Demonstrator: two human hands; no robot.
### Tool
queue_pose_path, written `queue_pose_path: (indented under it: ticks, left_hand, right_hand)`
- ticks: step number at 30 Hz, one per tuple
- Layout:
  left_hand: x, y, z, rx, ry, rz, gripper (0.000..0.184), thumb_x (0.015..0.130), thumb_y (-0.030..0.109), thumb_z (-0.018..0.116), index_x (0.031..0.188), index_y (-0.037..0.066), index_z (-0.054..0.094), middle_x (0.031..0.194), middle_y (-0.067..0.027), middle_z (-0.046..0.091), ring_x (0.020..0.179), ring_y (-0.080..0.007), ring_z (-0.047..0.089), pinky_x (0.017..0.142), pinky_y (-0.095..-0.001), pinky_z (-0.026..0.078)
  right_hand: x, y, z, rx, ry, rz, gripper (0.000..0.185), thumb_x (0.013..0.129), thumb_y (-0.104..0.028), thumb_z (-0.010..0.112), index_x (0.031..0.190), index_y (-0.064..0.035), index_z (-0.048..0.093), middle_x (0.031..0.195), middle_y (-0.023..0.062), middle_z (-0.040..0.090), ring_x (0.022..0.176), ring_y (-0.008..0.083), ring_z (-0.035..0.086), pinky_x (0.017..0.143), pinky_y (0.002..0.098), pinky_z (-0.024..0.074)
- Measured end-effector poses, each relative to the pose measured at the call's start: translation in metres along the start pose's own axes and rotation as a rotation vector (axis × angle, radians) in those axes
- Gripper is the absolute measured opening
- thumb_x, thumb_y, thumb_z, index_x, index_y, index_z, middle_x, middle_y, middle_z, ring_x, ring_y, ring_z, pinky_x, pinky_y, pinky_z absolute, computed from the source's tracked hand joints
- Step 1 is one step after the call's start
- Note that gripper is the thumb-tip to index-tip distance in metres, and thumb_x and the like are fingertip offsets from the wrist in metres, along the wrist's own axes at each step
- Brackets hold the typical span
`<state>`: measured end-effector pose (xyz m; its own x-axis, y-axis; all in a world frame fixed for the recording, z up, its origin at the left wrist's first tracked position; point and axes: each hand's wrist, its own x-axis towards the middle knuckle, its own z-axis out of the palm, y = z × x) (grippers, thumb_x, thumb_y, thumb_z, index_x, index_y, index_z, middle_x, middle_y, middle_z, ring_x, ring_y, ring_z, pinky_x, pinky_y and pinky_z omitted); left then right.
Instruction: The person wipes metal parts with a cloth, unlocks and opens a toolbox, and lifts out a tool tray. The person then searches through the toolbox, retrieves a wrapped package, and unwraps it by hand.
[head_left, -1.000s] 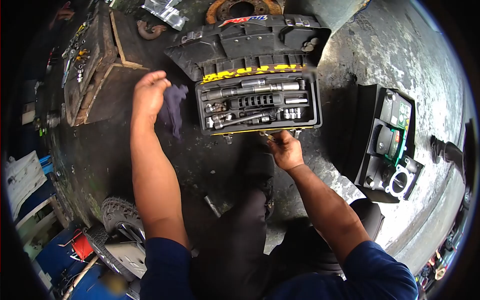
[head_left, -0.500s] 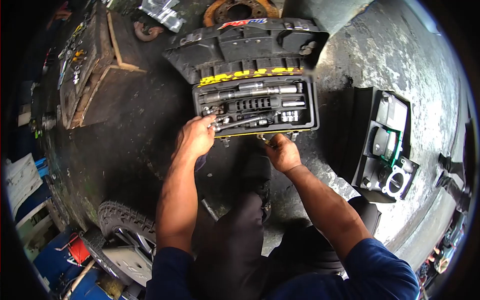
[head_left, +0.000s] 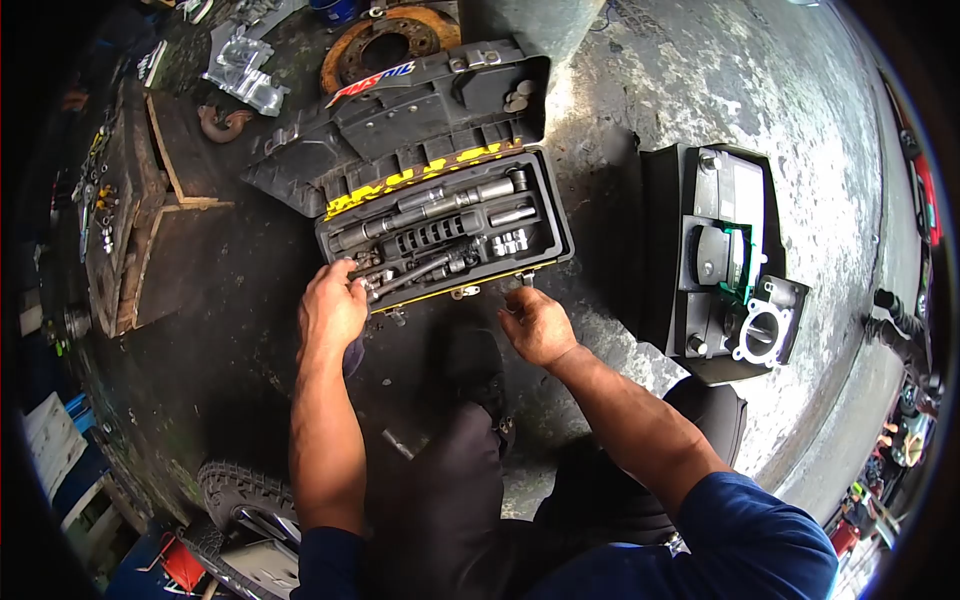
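An open black toolbox [head_left: 548,190] lies on the floor, slanted in the head view. Over its left front corner reaches my left hand [head_left: 332,305], fingers apart among small shiny sockets; part of the fingertips is hidden. A long ratchet handle [head_left: 425,272] lies just right of those fingers. By the front edge, close under the right metal latch [head_left: 527,280], is my right hand [head_left: 537,328]. Its fingers are curled together, and whatever they hold is too small to make out. Other sockets [head_left: 510,241] and a long chrome bar [head_left: 470,198] rest inside the toolbox.
The lid [head_left: 420,110] is tipped back, with a rusty brake disc [head_left: 345,75] behind it. Left stands a wooden crate [head_left: 165,235]. Right is a black bin [head_left: 665,190] holding parts and a metal ring gasket [head_left: 748,352]. A tyre [head_left: 235,485] lies lower left.
The view has shifted, so the toolbox appears further left and more slanted. My right hand is now nearer the right latch. My left hand stays at the left front corner.
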<state>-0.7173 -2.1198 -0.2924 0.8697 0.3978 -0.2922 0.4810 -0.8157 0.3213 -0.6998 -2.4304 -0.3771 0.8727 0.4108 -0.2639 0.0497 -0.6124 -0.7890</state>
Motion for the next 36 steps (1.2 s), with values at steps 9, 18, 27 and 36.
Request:
queue_pose_path:
  ticks: [9,18,27,36]
  left_hand:
    - [0.025,0.063,0.002,0.048,-0.013,0.350,0.042,0.087,0.017,0.075,0.128,0.010,0.067,0.119,-0.0122,0.066,0.105,-0.0360,0.067,0.090,-0.0439,0.056]
    - [0.038,0.041,-0.061,-0.229,0.235,0.190,0.034,0.089,0.001,0.064,0.122,0.003,0.068,0.098,-0.0133,0.074,0.084,-0.0207,0.071,0.079,-0.0330,0.056]
    - [0.001,0.024,-0.126,-0.469,0.454,0.067,0.042,0.090,-0.004,0.057,0.132,-0.002,0.062,0.100,-0.0055,0.065,0.089,-0.0117,0.061,0.080,-0.0255,0.051]
    - [-0.025,0.037,-0.114,-0.452,0.398,0.173,0.030,0.093,0.002,0.064,0.123,0.002,0.069,0.096,-0.0066,0.069,0.087,-0.0134,0.064,0.080,-0.0282,0.053]
  right_hand:
    - [0.001,-0.020,-0.025,0.102,0.044,0.038,0.026,0.089,-0.015,0.073,0.110,-0.0009,0.065,0.093,0.0176,0.071,0.084,0.0350,0.072,0.075,0.0422,0.0581]
    - [0.064,-0.042,-0.093,0.333,0.429,-0.129,0.044,0.088,-0.019,0.079,0.121,0.0032,0.060,0.116,0.0221,0.066,0.106,0.0311,0.068,0.092,0.0392,0.0548]
    - [0.179,-0.111,-0.168,0.210,0.098,-0.132,0.084,0.098,-0.052,0.064,0.152,0.0062,0.039,0.145,0.0298,0.054,0.139,0.0327,0.052,0.115,0.0380,0.0395]
    - [0.059,-0.051,-0.112,0.788,0.212,-0.182,0.051,0.103,-0.023,0.065,0.140,0.0056,0.044,0.138,0.0166,0.058,0.128,0.0202,0.053,0.112,0.0368,0.0398]
